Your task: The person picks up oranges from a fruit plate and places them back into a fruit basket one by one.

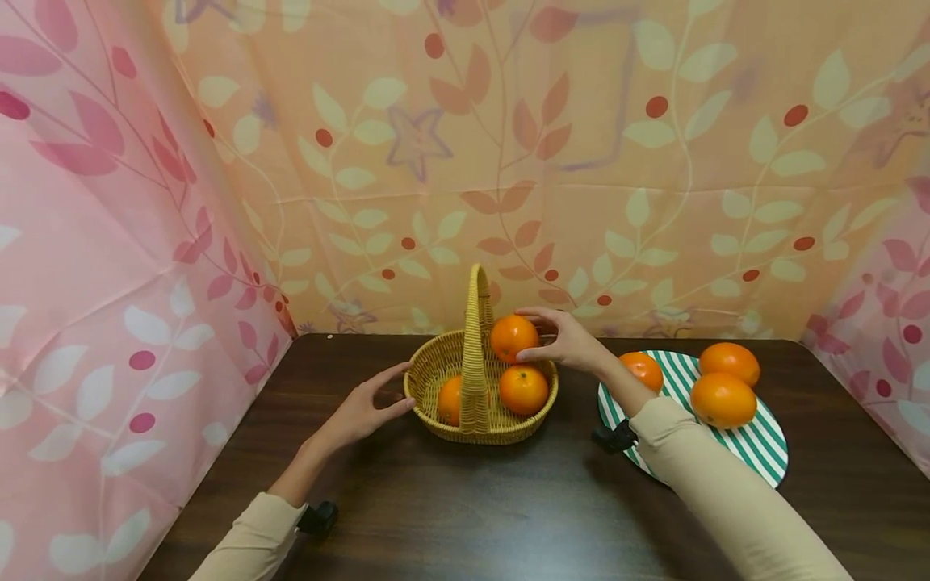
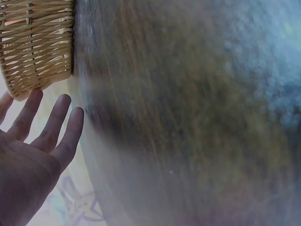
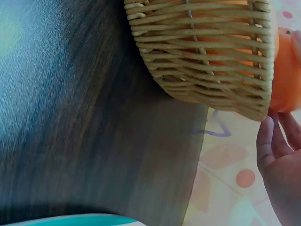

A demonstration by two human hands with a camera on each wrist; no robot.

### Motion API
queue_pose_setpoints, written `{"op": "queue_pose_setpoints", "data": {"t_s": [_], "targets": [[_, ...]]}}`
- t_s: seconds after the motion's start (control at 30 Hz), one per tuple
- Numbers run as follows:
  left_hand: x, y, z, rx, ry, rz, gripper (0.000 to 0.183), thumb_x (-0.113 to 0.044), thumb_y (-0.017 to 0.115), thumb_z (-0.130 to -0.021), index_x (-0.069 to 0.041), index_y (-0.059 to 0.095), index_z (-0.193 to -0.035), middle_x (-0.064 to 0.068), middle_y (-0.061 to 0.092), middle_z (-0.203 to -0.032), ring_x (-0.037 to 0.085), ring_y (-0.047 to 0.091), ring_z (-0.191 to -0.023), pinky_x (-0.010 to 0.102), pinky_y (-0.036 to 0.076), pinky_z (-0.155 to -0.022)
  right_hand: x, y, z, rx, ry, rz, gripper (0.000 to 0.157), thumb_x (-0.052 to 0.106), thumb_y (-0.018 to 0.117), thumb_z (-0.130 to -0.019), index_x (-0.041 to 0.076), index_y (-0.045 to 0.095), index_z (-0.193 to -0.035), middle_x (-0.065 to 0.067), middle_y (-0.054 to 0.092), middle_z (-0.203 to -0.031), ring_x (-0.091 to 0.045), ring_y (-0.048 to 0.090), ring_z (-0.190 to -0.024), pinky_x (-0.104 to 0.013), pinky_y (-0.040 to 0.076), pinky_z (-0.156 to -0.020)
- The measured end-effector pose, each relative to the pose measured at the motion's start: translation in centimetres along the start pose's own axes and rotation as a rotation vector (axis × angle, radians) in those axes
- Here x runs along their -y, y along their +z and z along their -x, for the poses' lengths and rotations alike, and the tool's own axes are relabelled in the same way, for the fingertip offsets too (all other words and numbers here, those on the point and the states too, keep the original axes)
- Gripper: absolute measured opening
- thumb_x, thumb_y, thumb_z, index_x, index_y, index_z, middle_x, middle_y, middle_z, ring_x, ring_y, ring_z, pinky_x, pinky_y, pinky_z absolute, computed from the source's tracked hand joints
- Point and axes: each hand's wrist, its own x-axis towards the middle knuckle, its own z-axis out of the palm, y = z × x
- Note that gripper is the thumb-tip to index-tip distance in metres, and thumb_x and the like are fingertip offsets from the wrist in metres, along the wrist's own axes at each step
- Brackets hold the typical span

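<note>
A yellow wicker basket with a tall arched handle stands near the back of the table. My right hand grips an orange between thumb and fingers, over the basket's right back rim. Inside the basket, a second orange lies right of the handle and a third orange sits to its left, partly hidden by it. My left hand rests at the left end of the basket, thumb and fingers spread. In the left wrist view, the left fingers look relaxed, with fingertips at the wicker wall.
On the right, partly under my right forearm, a green-and-white striped plate bears an orange and two larger orange fruits. The dark wooden table ends at a patterned cloth behind the basket.
</note>
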Motion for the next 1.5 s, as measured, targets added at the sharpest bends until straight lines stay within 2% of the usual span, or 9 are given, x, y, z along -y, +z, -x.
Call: {"op": "queue_pose_setpoints", "data": {"t_s": [0.13,0.3,0.47,0.77,0.93,1.07,1.17,1.33,1.5], "targets": [[0.2,0.1,0.0,-0.005,0.010,-0.001,0.062,-0.021,0.067,-0.089,-0.007,0.038,-0.142,0.017,0.038,-0.142,0.043,0.055,-0.104,0.057,0.042,-0.088,1.9,-0.9,1.0,-0.012,0.032,-0.010,0.061,0.005,0.075,-0.079,0.004,0.048,-0.133,-0.022,0.050,-0.128,-0.041,0.048,-0.113,-0.057,0.038,-0.092],[0.3,0.1,0.0,-0.009,0.017,-0.002,0.062,-0.021,0.067,-0.089,-0.008,0.039,-0.142,0.018,0.038,-0.142,0.043,0.056,-0.104,0.057,0.041,-0.088,3.1,-2.2,2.7,-0.061,0.005,0.058,0.037,0.002,0.071,-0.082,-0.002,0.059,-0.118,-0.021,0.059,-0.113,-0.042,0.057,-0.100,-0.038,0.050,-0.082],[0.4,0.1,0.0,-0.012,0.016,-0.007,0.062,-0.021,0.067,-0.089,-0.007,0.039,-0.142,0.017,0.038,-0.142,0.042,0.056,-0.103,0.057,0.041,-0.089,3.5,-3.5,4.4,-0.104,-0.010,0.094,0.024,0.003,0.069,-0.084,-0.002,0.064,-0.107,-0.021,0.063,-0.103,-0.039,0.062,-0.090,-0.029,0.053,-0.074],[0.6,0.1,0.1,-0.019,0.021,-0.009,0.063,-0.021,0.067,-0.089,-0.006,0.038,-0.142,0.019,0.039,-0.140,0.040,0.057,-0.102,0.057,0.041,-0.088,4.0,-6.2,7.9,-0.159,0.036,0.113,0.027,0.004,0.068,-0.086,-0.004,0.061,-0.110,-0.021,0.061,-0.105,-0.037,0.061,-0.094,-0.030,0.053,-0.074],[0.5,0.1,0.0,-0.014,0.021,-0.006,0.062,-0.020,0.067,-0.089,-0.009,0.039,-0.142,0.020,0.040,-0.139,0.038,0.058,-0.102,0.057,0.042,-0.088,2.3,-8.2,9.6,-0.201,0.053,0.121,0.029,0.010,0.069,-0.086,0.000,0.062,-0.111,-0.017,0.063,-0.108,-0.031,0.062,-0.094,-0.031,0.053,-0.074],[0.4,0.1,0.0,-0.012,0.011,-0.006,0.062,-0.021,0.067,-0.089,-0.010,0.038,-0.143,0.020,0.041,-0.139,0.038,0.057,-0.103,0.057,0.042,-0.087,2.2,-9.2,10.9,-0.233,0.060,0.170,0.027,0.010,0.069,-0.086,0.002,0.063,-0.111,-0.017,0.063,-0.107,-0.028,0.063,-0.093,-0.027,0.053,-0.074],[0.4,0.1,0.0,-0.011,0.009,-0.002,0.062,-0.021,0.067,-0.089,-0.008,0.038,-0.143,0.020,0.041,-0.139,0.039,0.057,-0.103,0.057,0.041,-0.088,2.1,-9.8,11.9,-0.246,0.076,0.197,0.027,0.008,0.068,-0.086,0.001,0.062,-0.112,-0.017,0.062,-0.108,-0.027,0.062,-0.094,-0.025,0.052,-0.075],[0.3,0.1,0.0,-0.014,0.009,-0.002,0.062,-0.020,0.067,-0.089,-0.009,0.039,-0.142,0.020,0.040,-0.140,0.039,0.057,-0.103,0.057,0.041,-0.088,0.4,-10.8,13.1,-0.251,0.098,0.209,0.030,0.011,0.068,-0.086,0.000,0.062,-0.114,-0.014,0.063,-0.107,-0.022,0.063,-0.093,-0.025,0.052,-0.074],[0.2,0.2,0.0,-0.013,0.010,0.001,0.062,-0.020,0.067,-0.089,-0.008,0.039,-0.142,0.020,0.039,-0.140,0.043,0.056,-0.104,0.058,0.040,-0.088,0.2,-10.9,13.5,-0.230,0.112,0.228,0.034,0.014,0.069,-0.086,-0.001,0.060,-0.115,-0.013,0.062,-0.108,-0.027,0.061,-0.096,-0.024,0.051,-0.075]]}}
